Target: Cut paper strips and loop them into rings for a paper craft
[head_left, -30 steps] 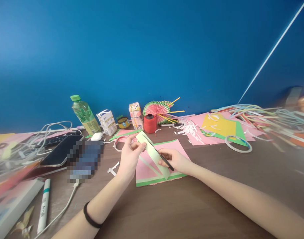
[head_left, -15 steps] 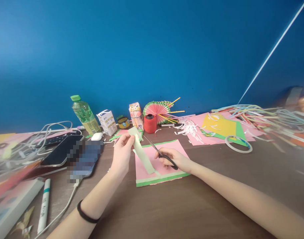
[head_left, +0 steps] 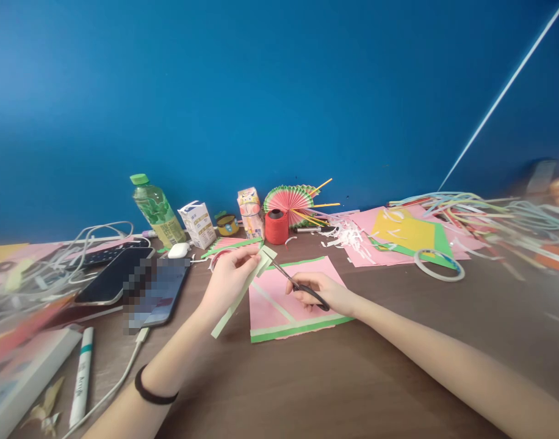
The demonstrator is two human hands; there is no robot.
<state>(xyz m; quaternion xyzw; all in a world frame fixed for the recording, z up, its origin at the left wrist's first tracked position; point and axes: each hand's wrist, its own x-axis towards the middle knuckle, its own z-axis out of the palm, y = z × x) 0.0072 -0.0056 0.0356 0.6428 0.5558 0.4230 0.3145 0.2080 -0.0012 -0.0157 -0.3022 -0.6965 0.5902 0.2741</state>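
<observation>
Between the thumb and fingers of my left hand [head_left: 234, 271] is a pale green paper strip [head_left: 232, 312], its long end hanging down toward me on the left. My right hand [head_left: 323, 292] grips black-handled scissors [head_left: 310, 294], blades pointing up and left. The blade tips meet the strip's upper end, close to my left fingertips; whether they are closed on the paper I cannot tell. Below both hands a pink paper sheet [head_left: 279, 314] with green edges lies on the table, and a thin pale green strip [head_left: 273, 300] runs diagonally across it.
Along the blue wall stand a green bottle [head_left: 158, 210], a white carton [head_left: 197, 224], a red thread spool [head_left: 276, 227] and a pink folded fan [head_left: 286, 201]. Phones [head_left: 117, 277] and cables are at left. At right lie a tape roll [head_left: 439, 266], coloured paper [head_left: 401, 228] and paper scraps [head_left: 350, 238].
My left hand has turned the strip, so its long end swung from over the pink sheet to the left. The scissor tips now meet its upper end. My right hand has barely moved.
</observation>
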